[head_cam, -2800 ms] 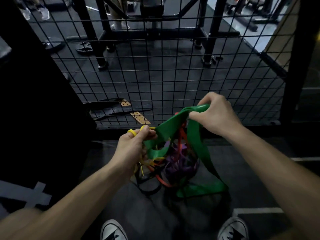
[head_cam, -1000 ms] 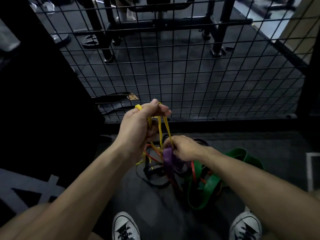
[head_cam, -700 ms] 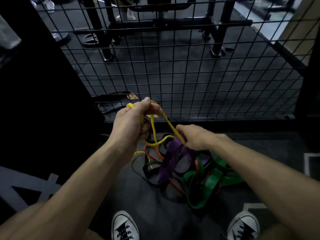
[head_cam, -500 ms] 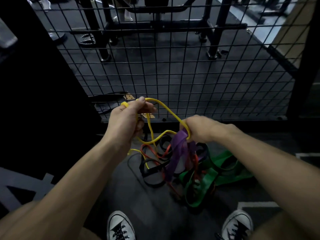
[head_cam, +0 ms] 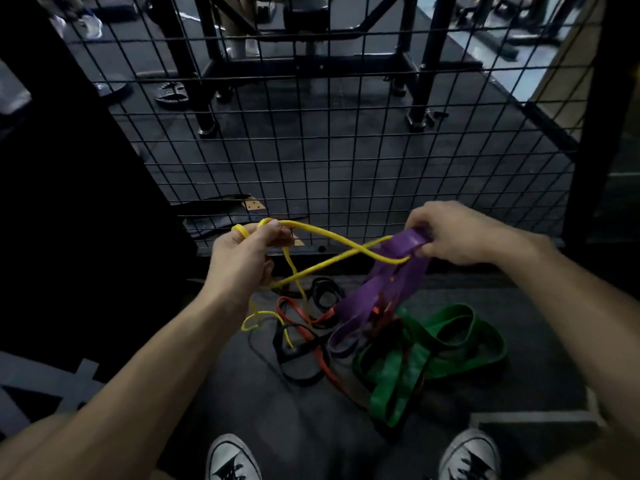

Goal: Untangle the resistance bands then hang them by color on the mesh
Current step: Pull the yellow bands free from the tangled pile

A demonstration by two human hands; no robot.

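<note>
The wire mesh [head_cam: 346,150] fills the upper half of the frame, standing upright behind the work with nothing hung on it, so by my reading the task is in its first step: pulling the bands apart, with all the hanging yet to come. Below it, on the dark floor [head_cam: 263,403] at lower centre, lies the tangle: a wide green band [head_cam: 433,355] sprawled to the lower right, a purple band [head_cam: 377,292] rising from the heap toward the right of centre, and thin red [head_cam: 294,317] and black [head_cam: 301,362] bands knotted beneath. The thin yellow band [head_cam: 332,252] is drawn out almost level across mid-frame, its long axis running left to right, its strands crossing once in a figure-of-eight before one end trails down into the pile. The left hand [head_cam: 246,258] has its fingers curled tight round the yellow band's left end. The right hand [head_cam: 453,233] pinches the top of the purple band, where the yellow loop is caught around it. The next move likely calls for slipping the yellow loop off the purple band, then working its trailing end free of the red and black ones before carrying it to the mesh.
</note>
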